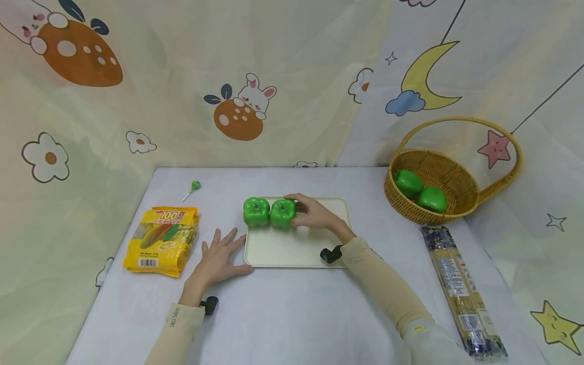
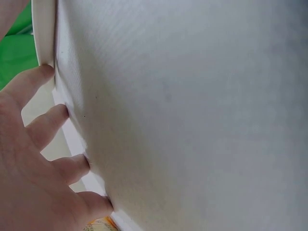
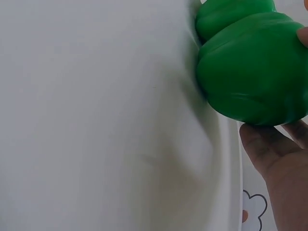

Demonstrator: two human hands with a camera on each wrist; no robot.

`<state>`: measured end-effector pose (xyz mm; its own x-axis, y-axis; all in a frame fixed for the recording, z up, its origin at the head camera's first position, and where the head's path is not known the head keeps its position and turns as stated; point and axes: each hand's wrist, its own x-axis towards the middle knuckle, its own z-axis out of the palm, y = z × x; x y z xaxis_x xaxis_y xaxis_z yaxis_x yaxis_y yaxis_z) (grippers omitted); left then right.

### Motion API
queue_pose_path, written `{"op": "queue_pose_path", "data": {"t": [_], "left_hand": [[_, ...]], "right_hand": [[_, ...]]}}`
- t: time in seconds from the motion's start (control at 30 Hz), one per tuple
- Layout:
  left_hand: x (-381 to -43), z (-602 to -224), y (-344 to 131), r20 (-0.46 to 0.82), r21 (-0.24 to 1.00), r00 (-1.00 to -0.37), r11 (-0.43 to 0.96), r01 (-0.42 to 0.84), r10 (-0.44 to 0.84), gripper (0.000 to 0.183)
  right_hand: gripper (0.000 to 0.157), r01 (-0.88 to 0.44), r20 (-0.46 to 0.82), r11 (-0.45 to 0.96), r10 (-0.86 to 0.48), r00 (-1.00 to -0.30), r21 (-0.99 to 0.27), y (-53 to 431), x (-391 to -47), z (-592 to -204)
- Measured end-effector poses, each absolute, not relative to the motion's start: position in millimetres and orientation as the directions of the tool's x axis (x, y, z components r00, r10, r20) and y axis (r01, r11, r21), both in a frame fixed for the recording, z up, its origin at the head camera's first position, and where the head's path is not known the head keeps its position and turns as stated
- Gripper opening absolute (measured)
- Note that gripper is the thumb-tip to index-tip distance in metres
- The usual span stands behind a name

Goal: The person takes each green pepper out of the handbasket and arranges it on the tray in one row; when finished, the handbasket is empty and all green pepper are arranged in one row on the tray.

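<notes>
Pepper point(image 1: 283, 213) between gripping right fingers point(image 1: 303, 198), on tray point(image 1: 292, 251); left fingers point(image 1: 229, 236) splayed beside tray.

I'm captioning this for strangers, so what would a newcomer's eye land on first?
Probably the two glossy green peppers side by side at the cream tray's back left, the right hand gripping the right-hand one. Next, perhaps, the bright yellow packet at left and the wicker basket at back right, holding two green items.

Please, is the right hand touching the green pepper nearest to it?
Touching. The right wrist view shows it: the right hand has fingers against two sides of the green pepper, with no gap.
</notes>
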<state>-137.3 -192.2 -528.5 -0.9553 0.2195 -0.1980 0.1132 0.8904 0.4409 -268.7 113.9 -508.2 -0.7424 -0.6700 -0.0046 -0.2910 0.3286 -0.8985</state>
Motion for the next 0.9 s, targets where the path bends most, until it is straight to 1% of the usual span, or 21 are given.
{"op": "queue_pose_path", "data": {"t": [0.6,0.9], "left_hand": [[-138.4,-527.8,-191.2,-0.201,0.444,-0.955,0.889,0.109,0.218,0.096],[-137.8,-529.1,-192.3,-0.206,0.439,-0.954,0.892,0.108,0.216,0.096]], "right_hand": [[0.078,-0.270,-0.024,0.334,-0.667,-0.744,-0.903,113.7,-269.9,-503.8],[0.082,-0.295,0.004,0.328,-0.663,-0.749,-0.898,121.3,-266.7,-501.2]]}}
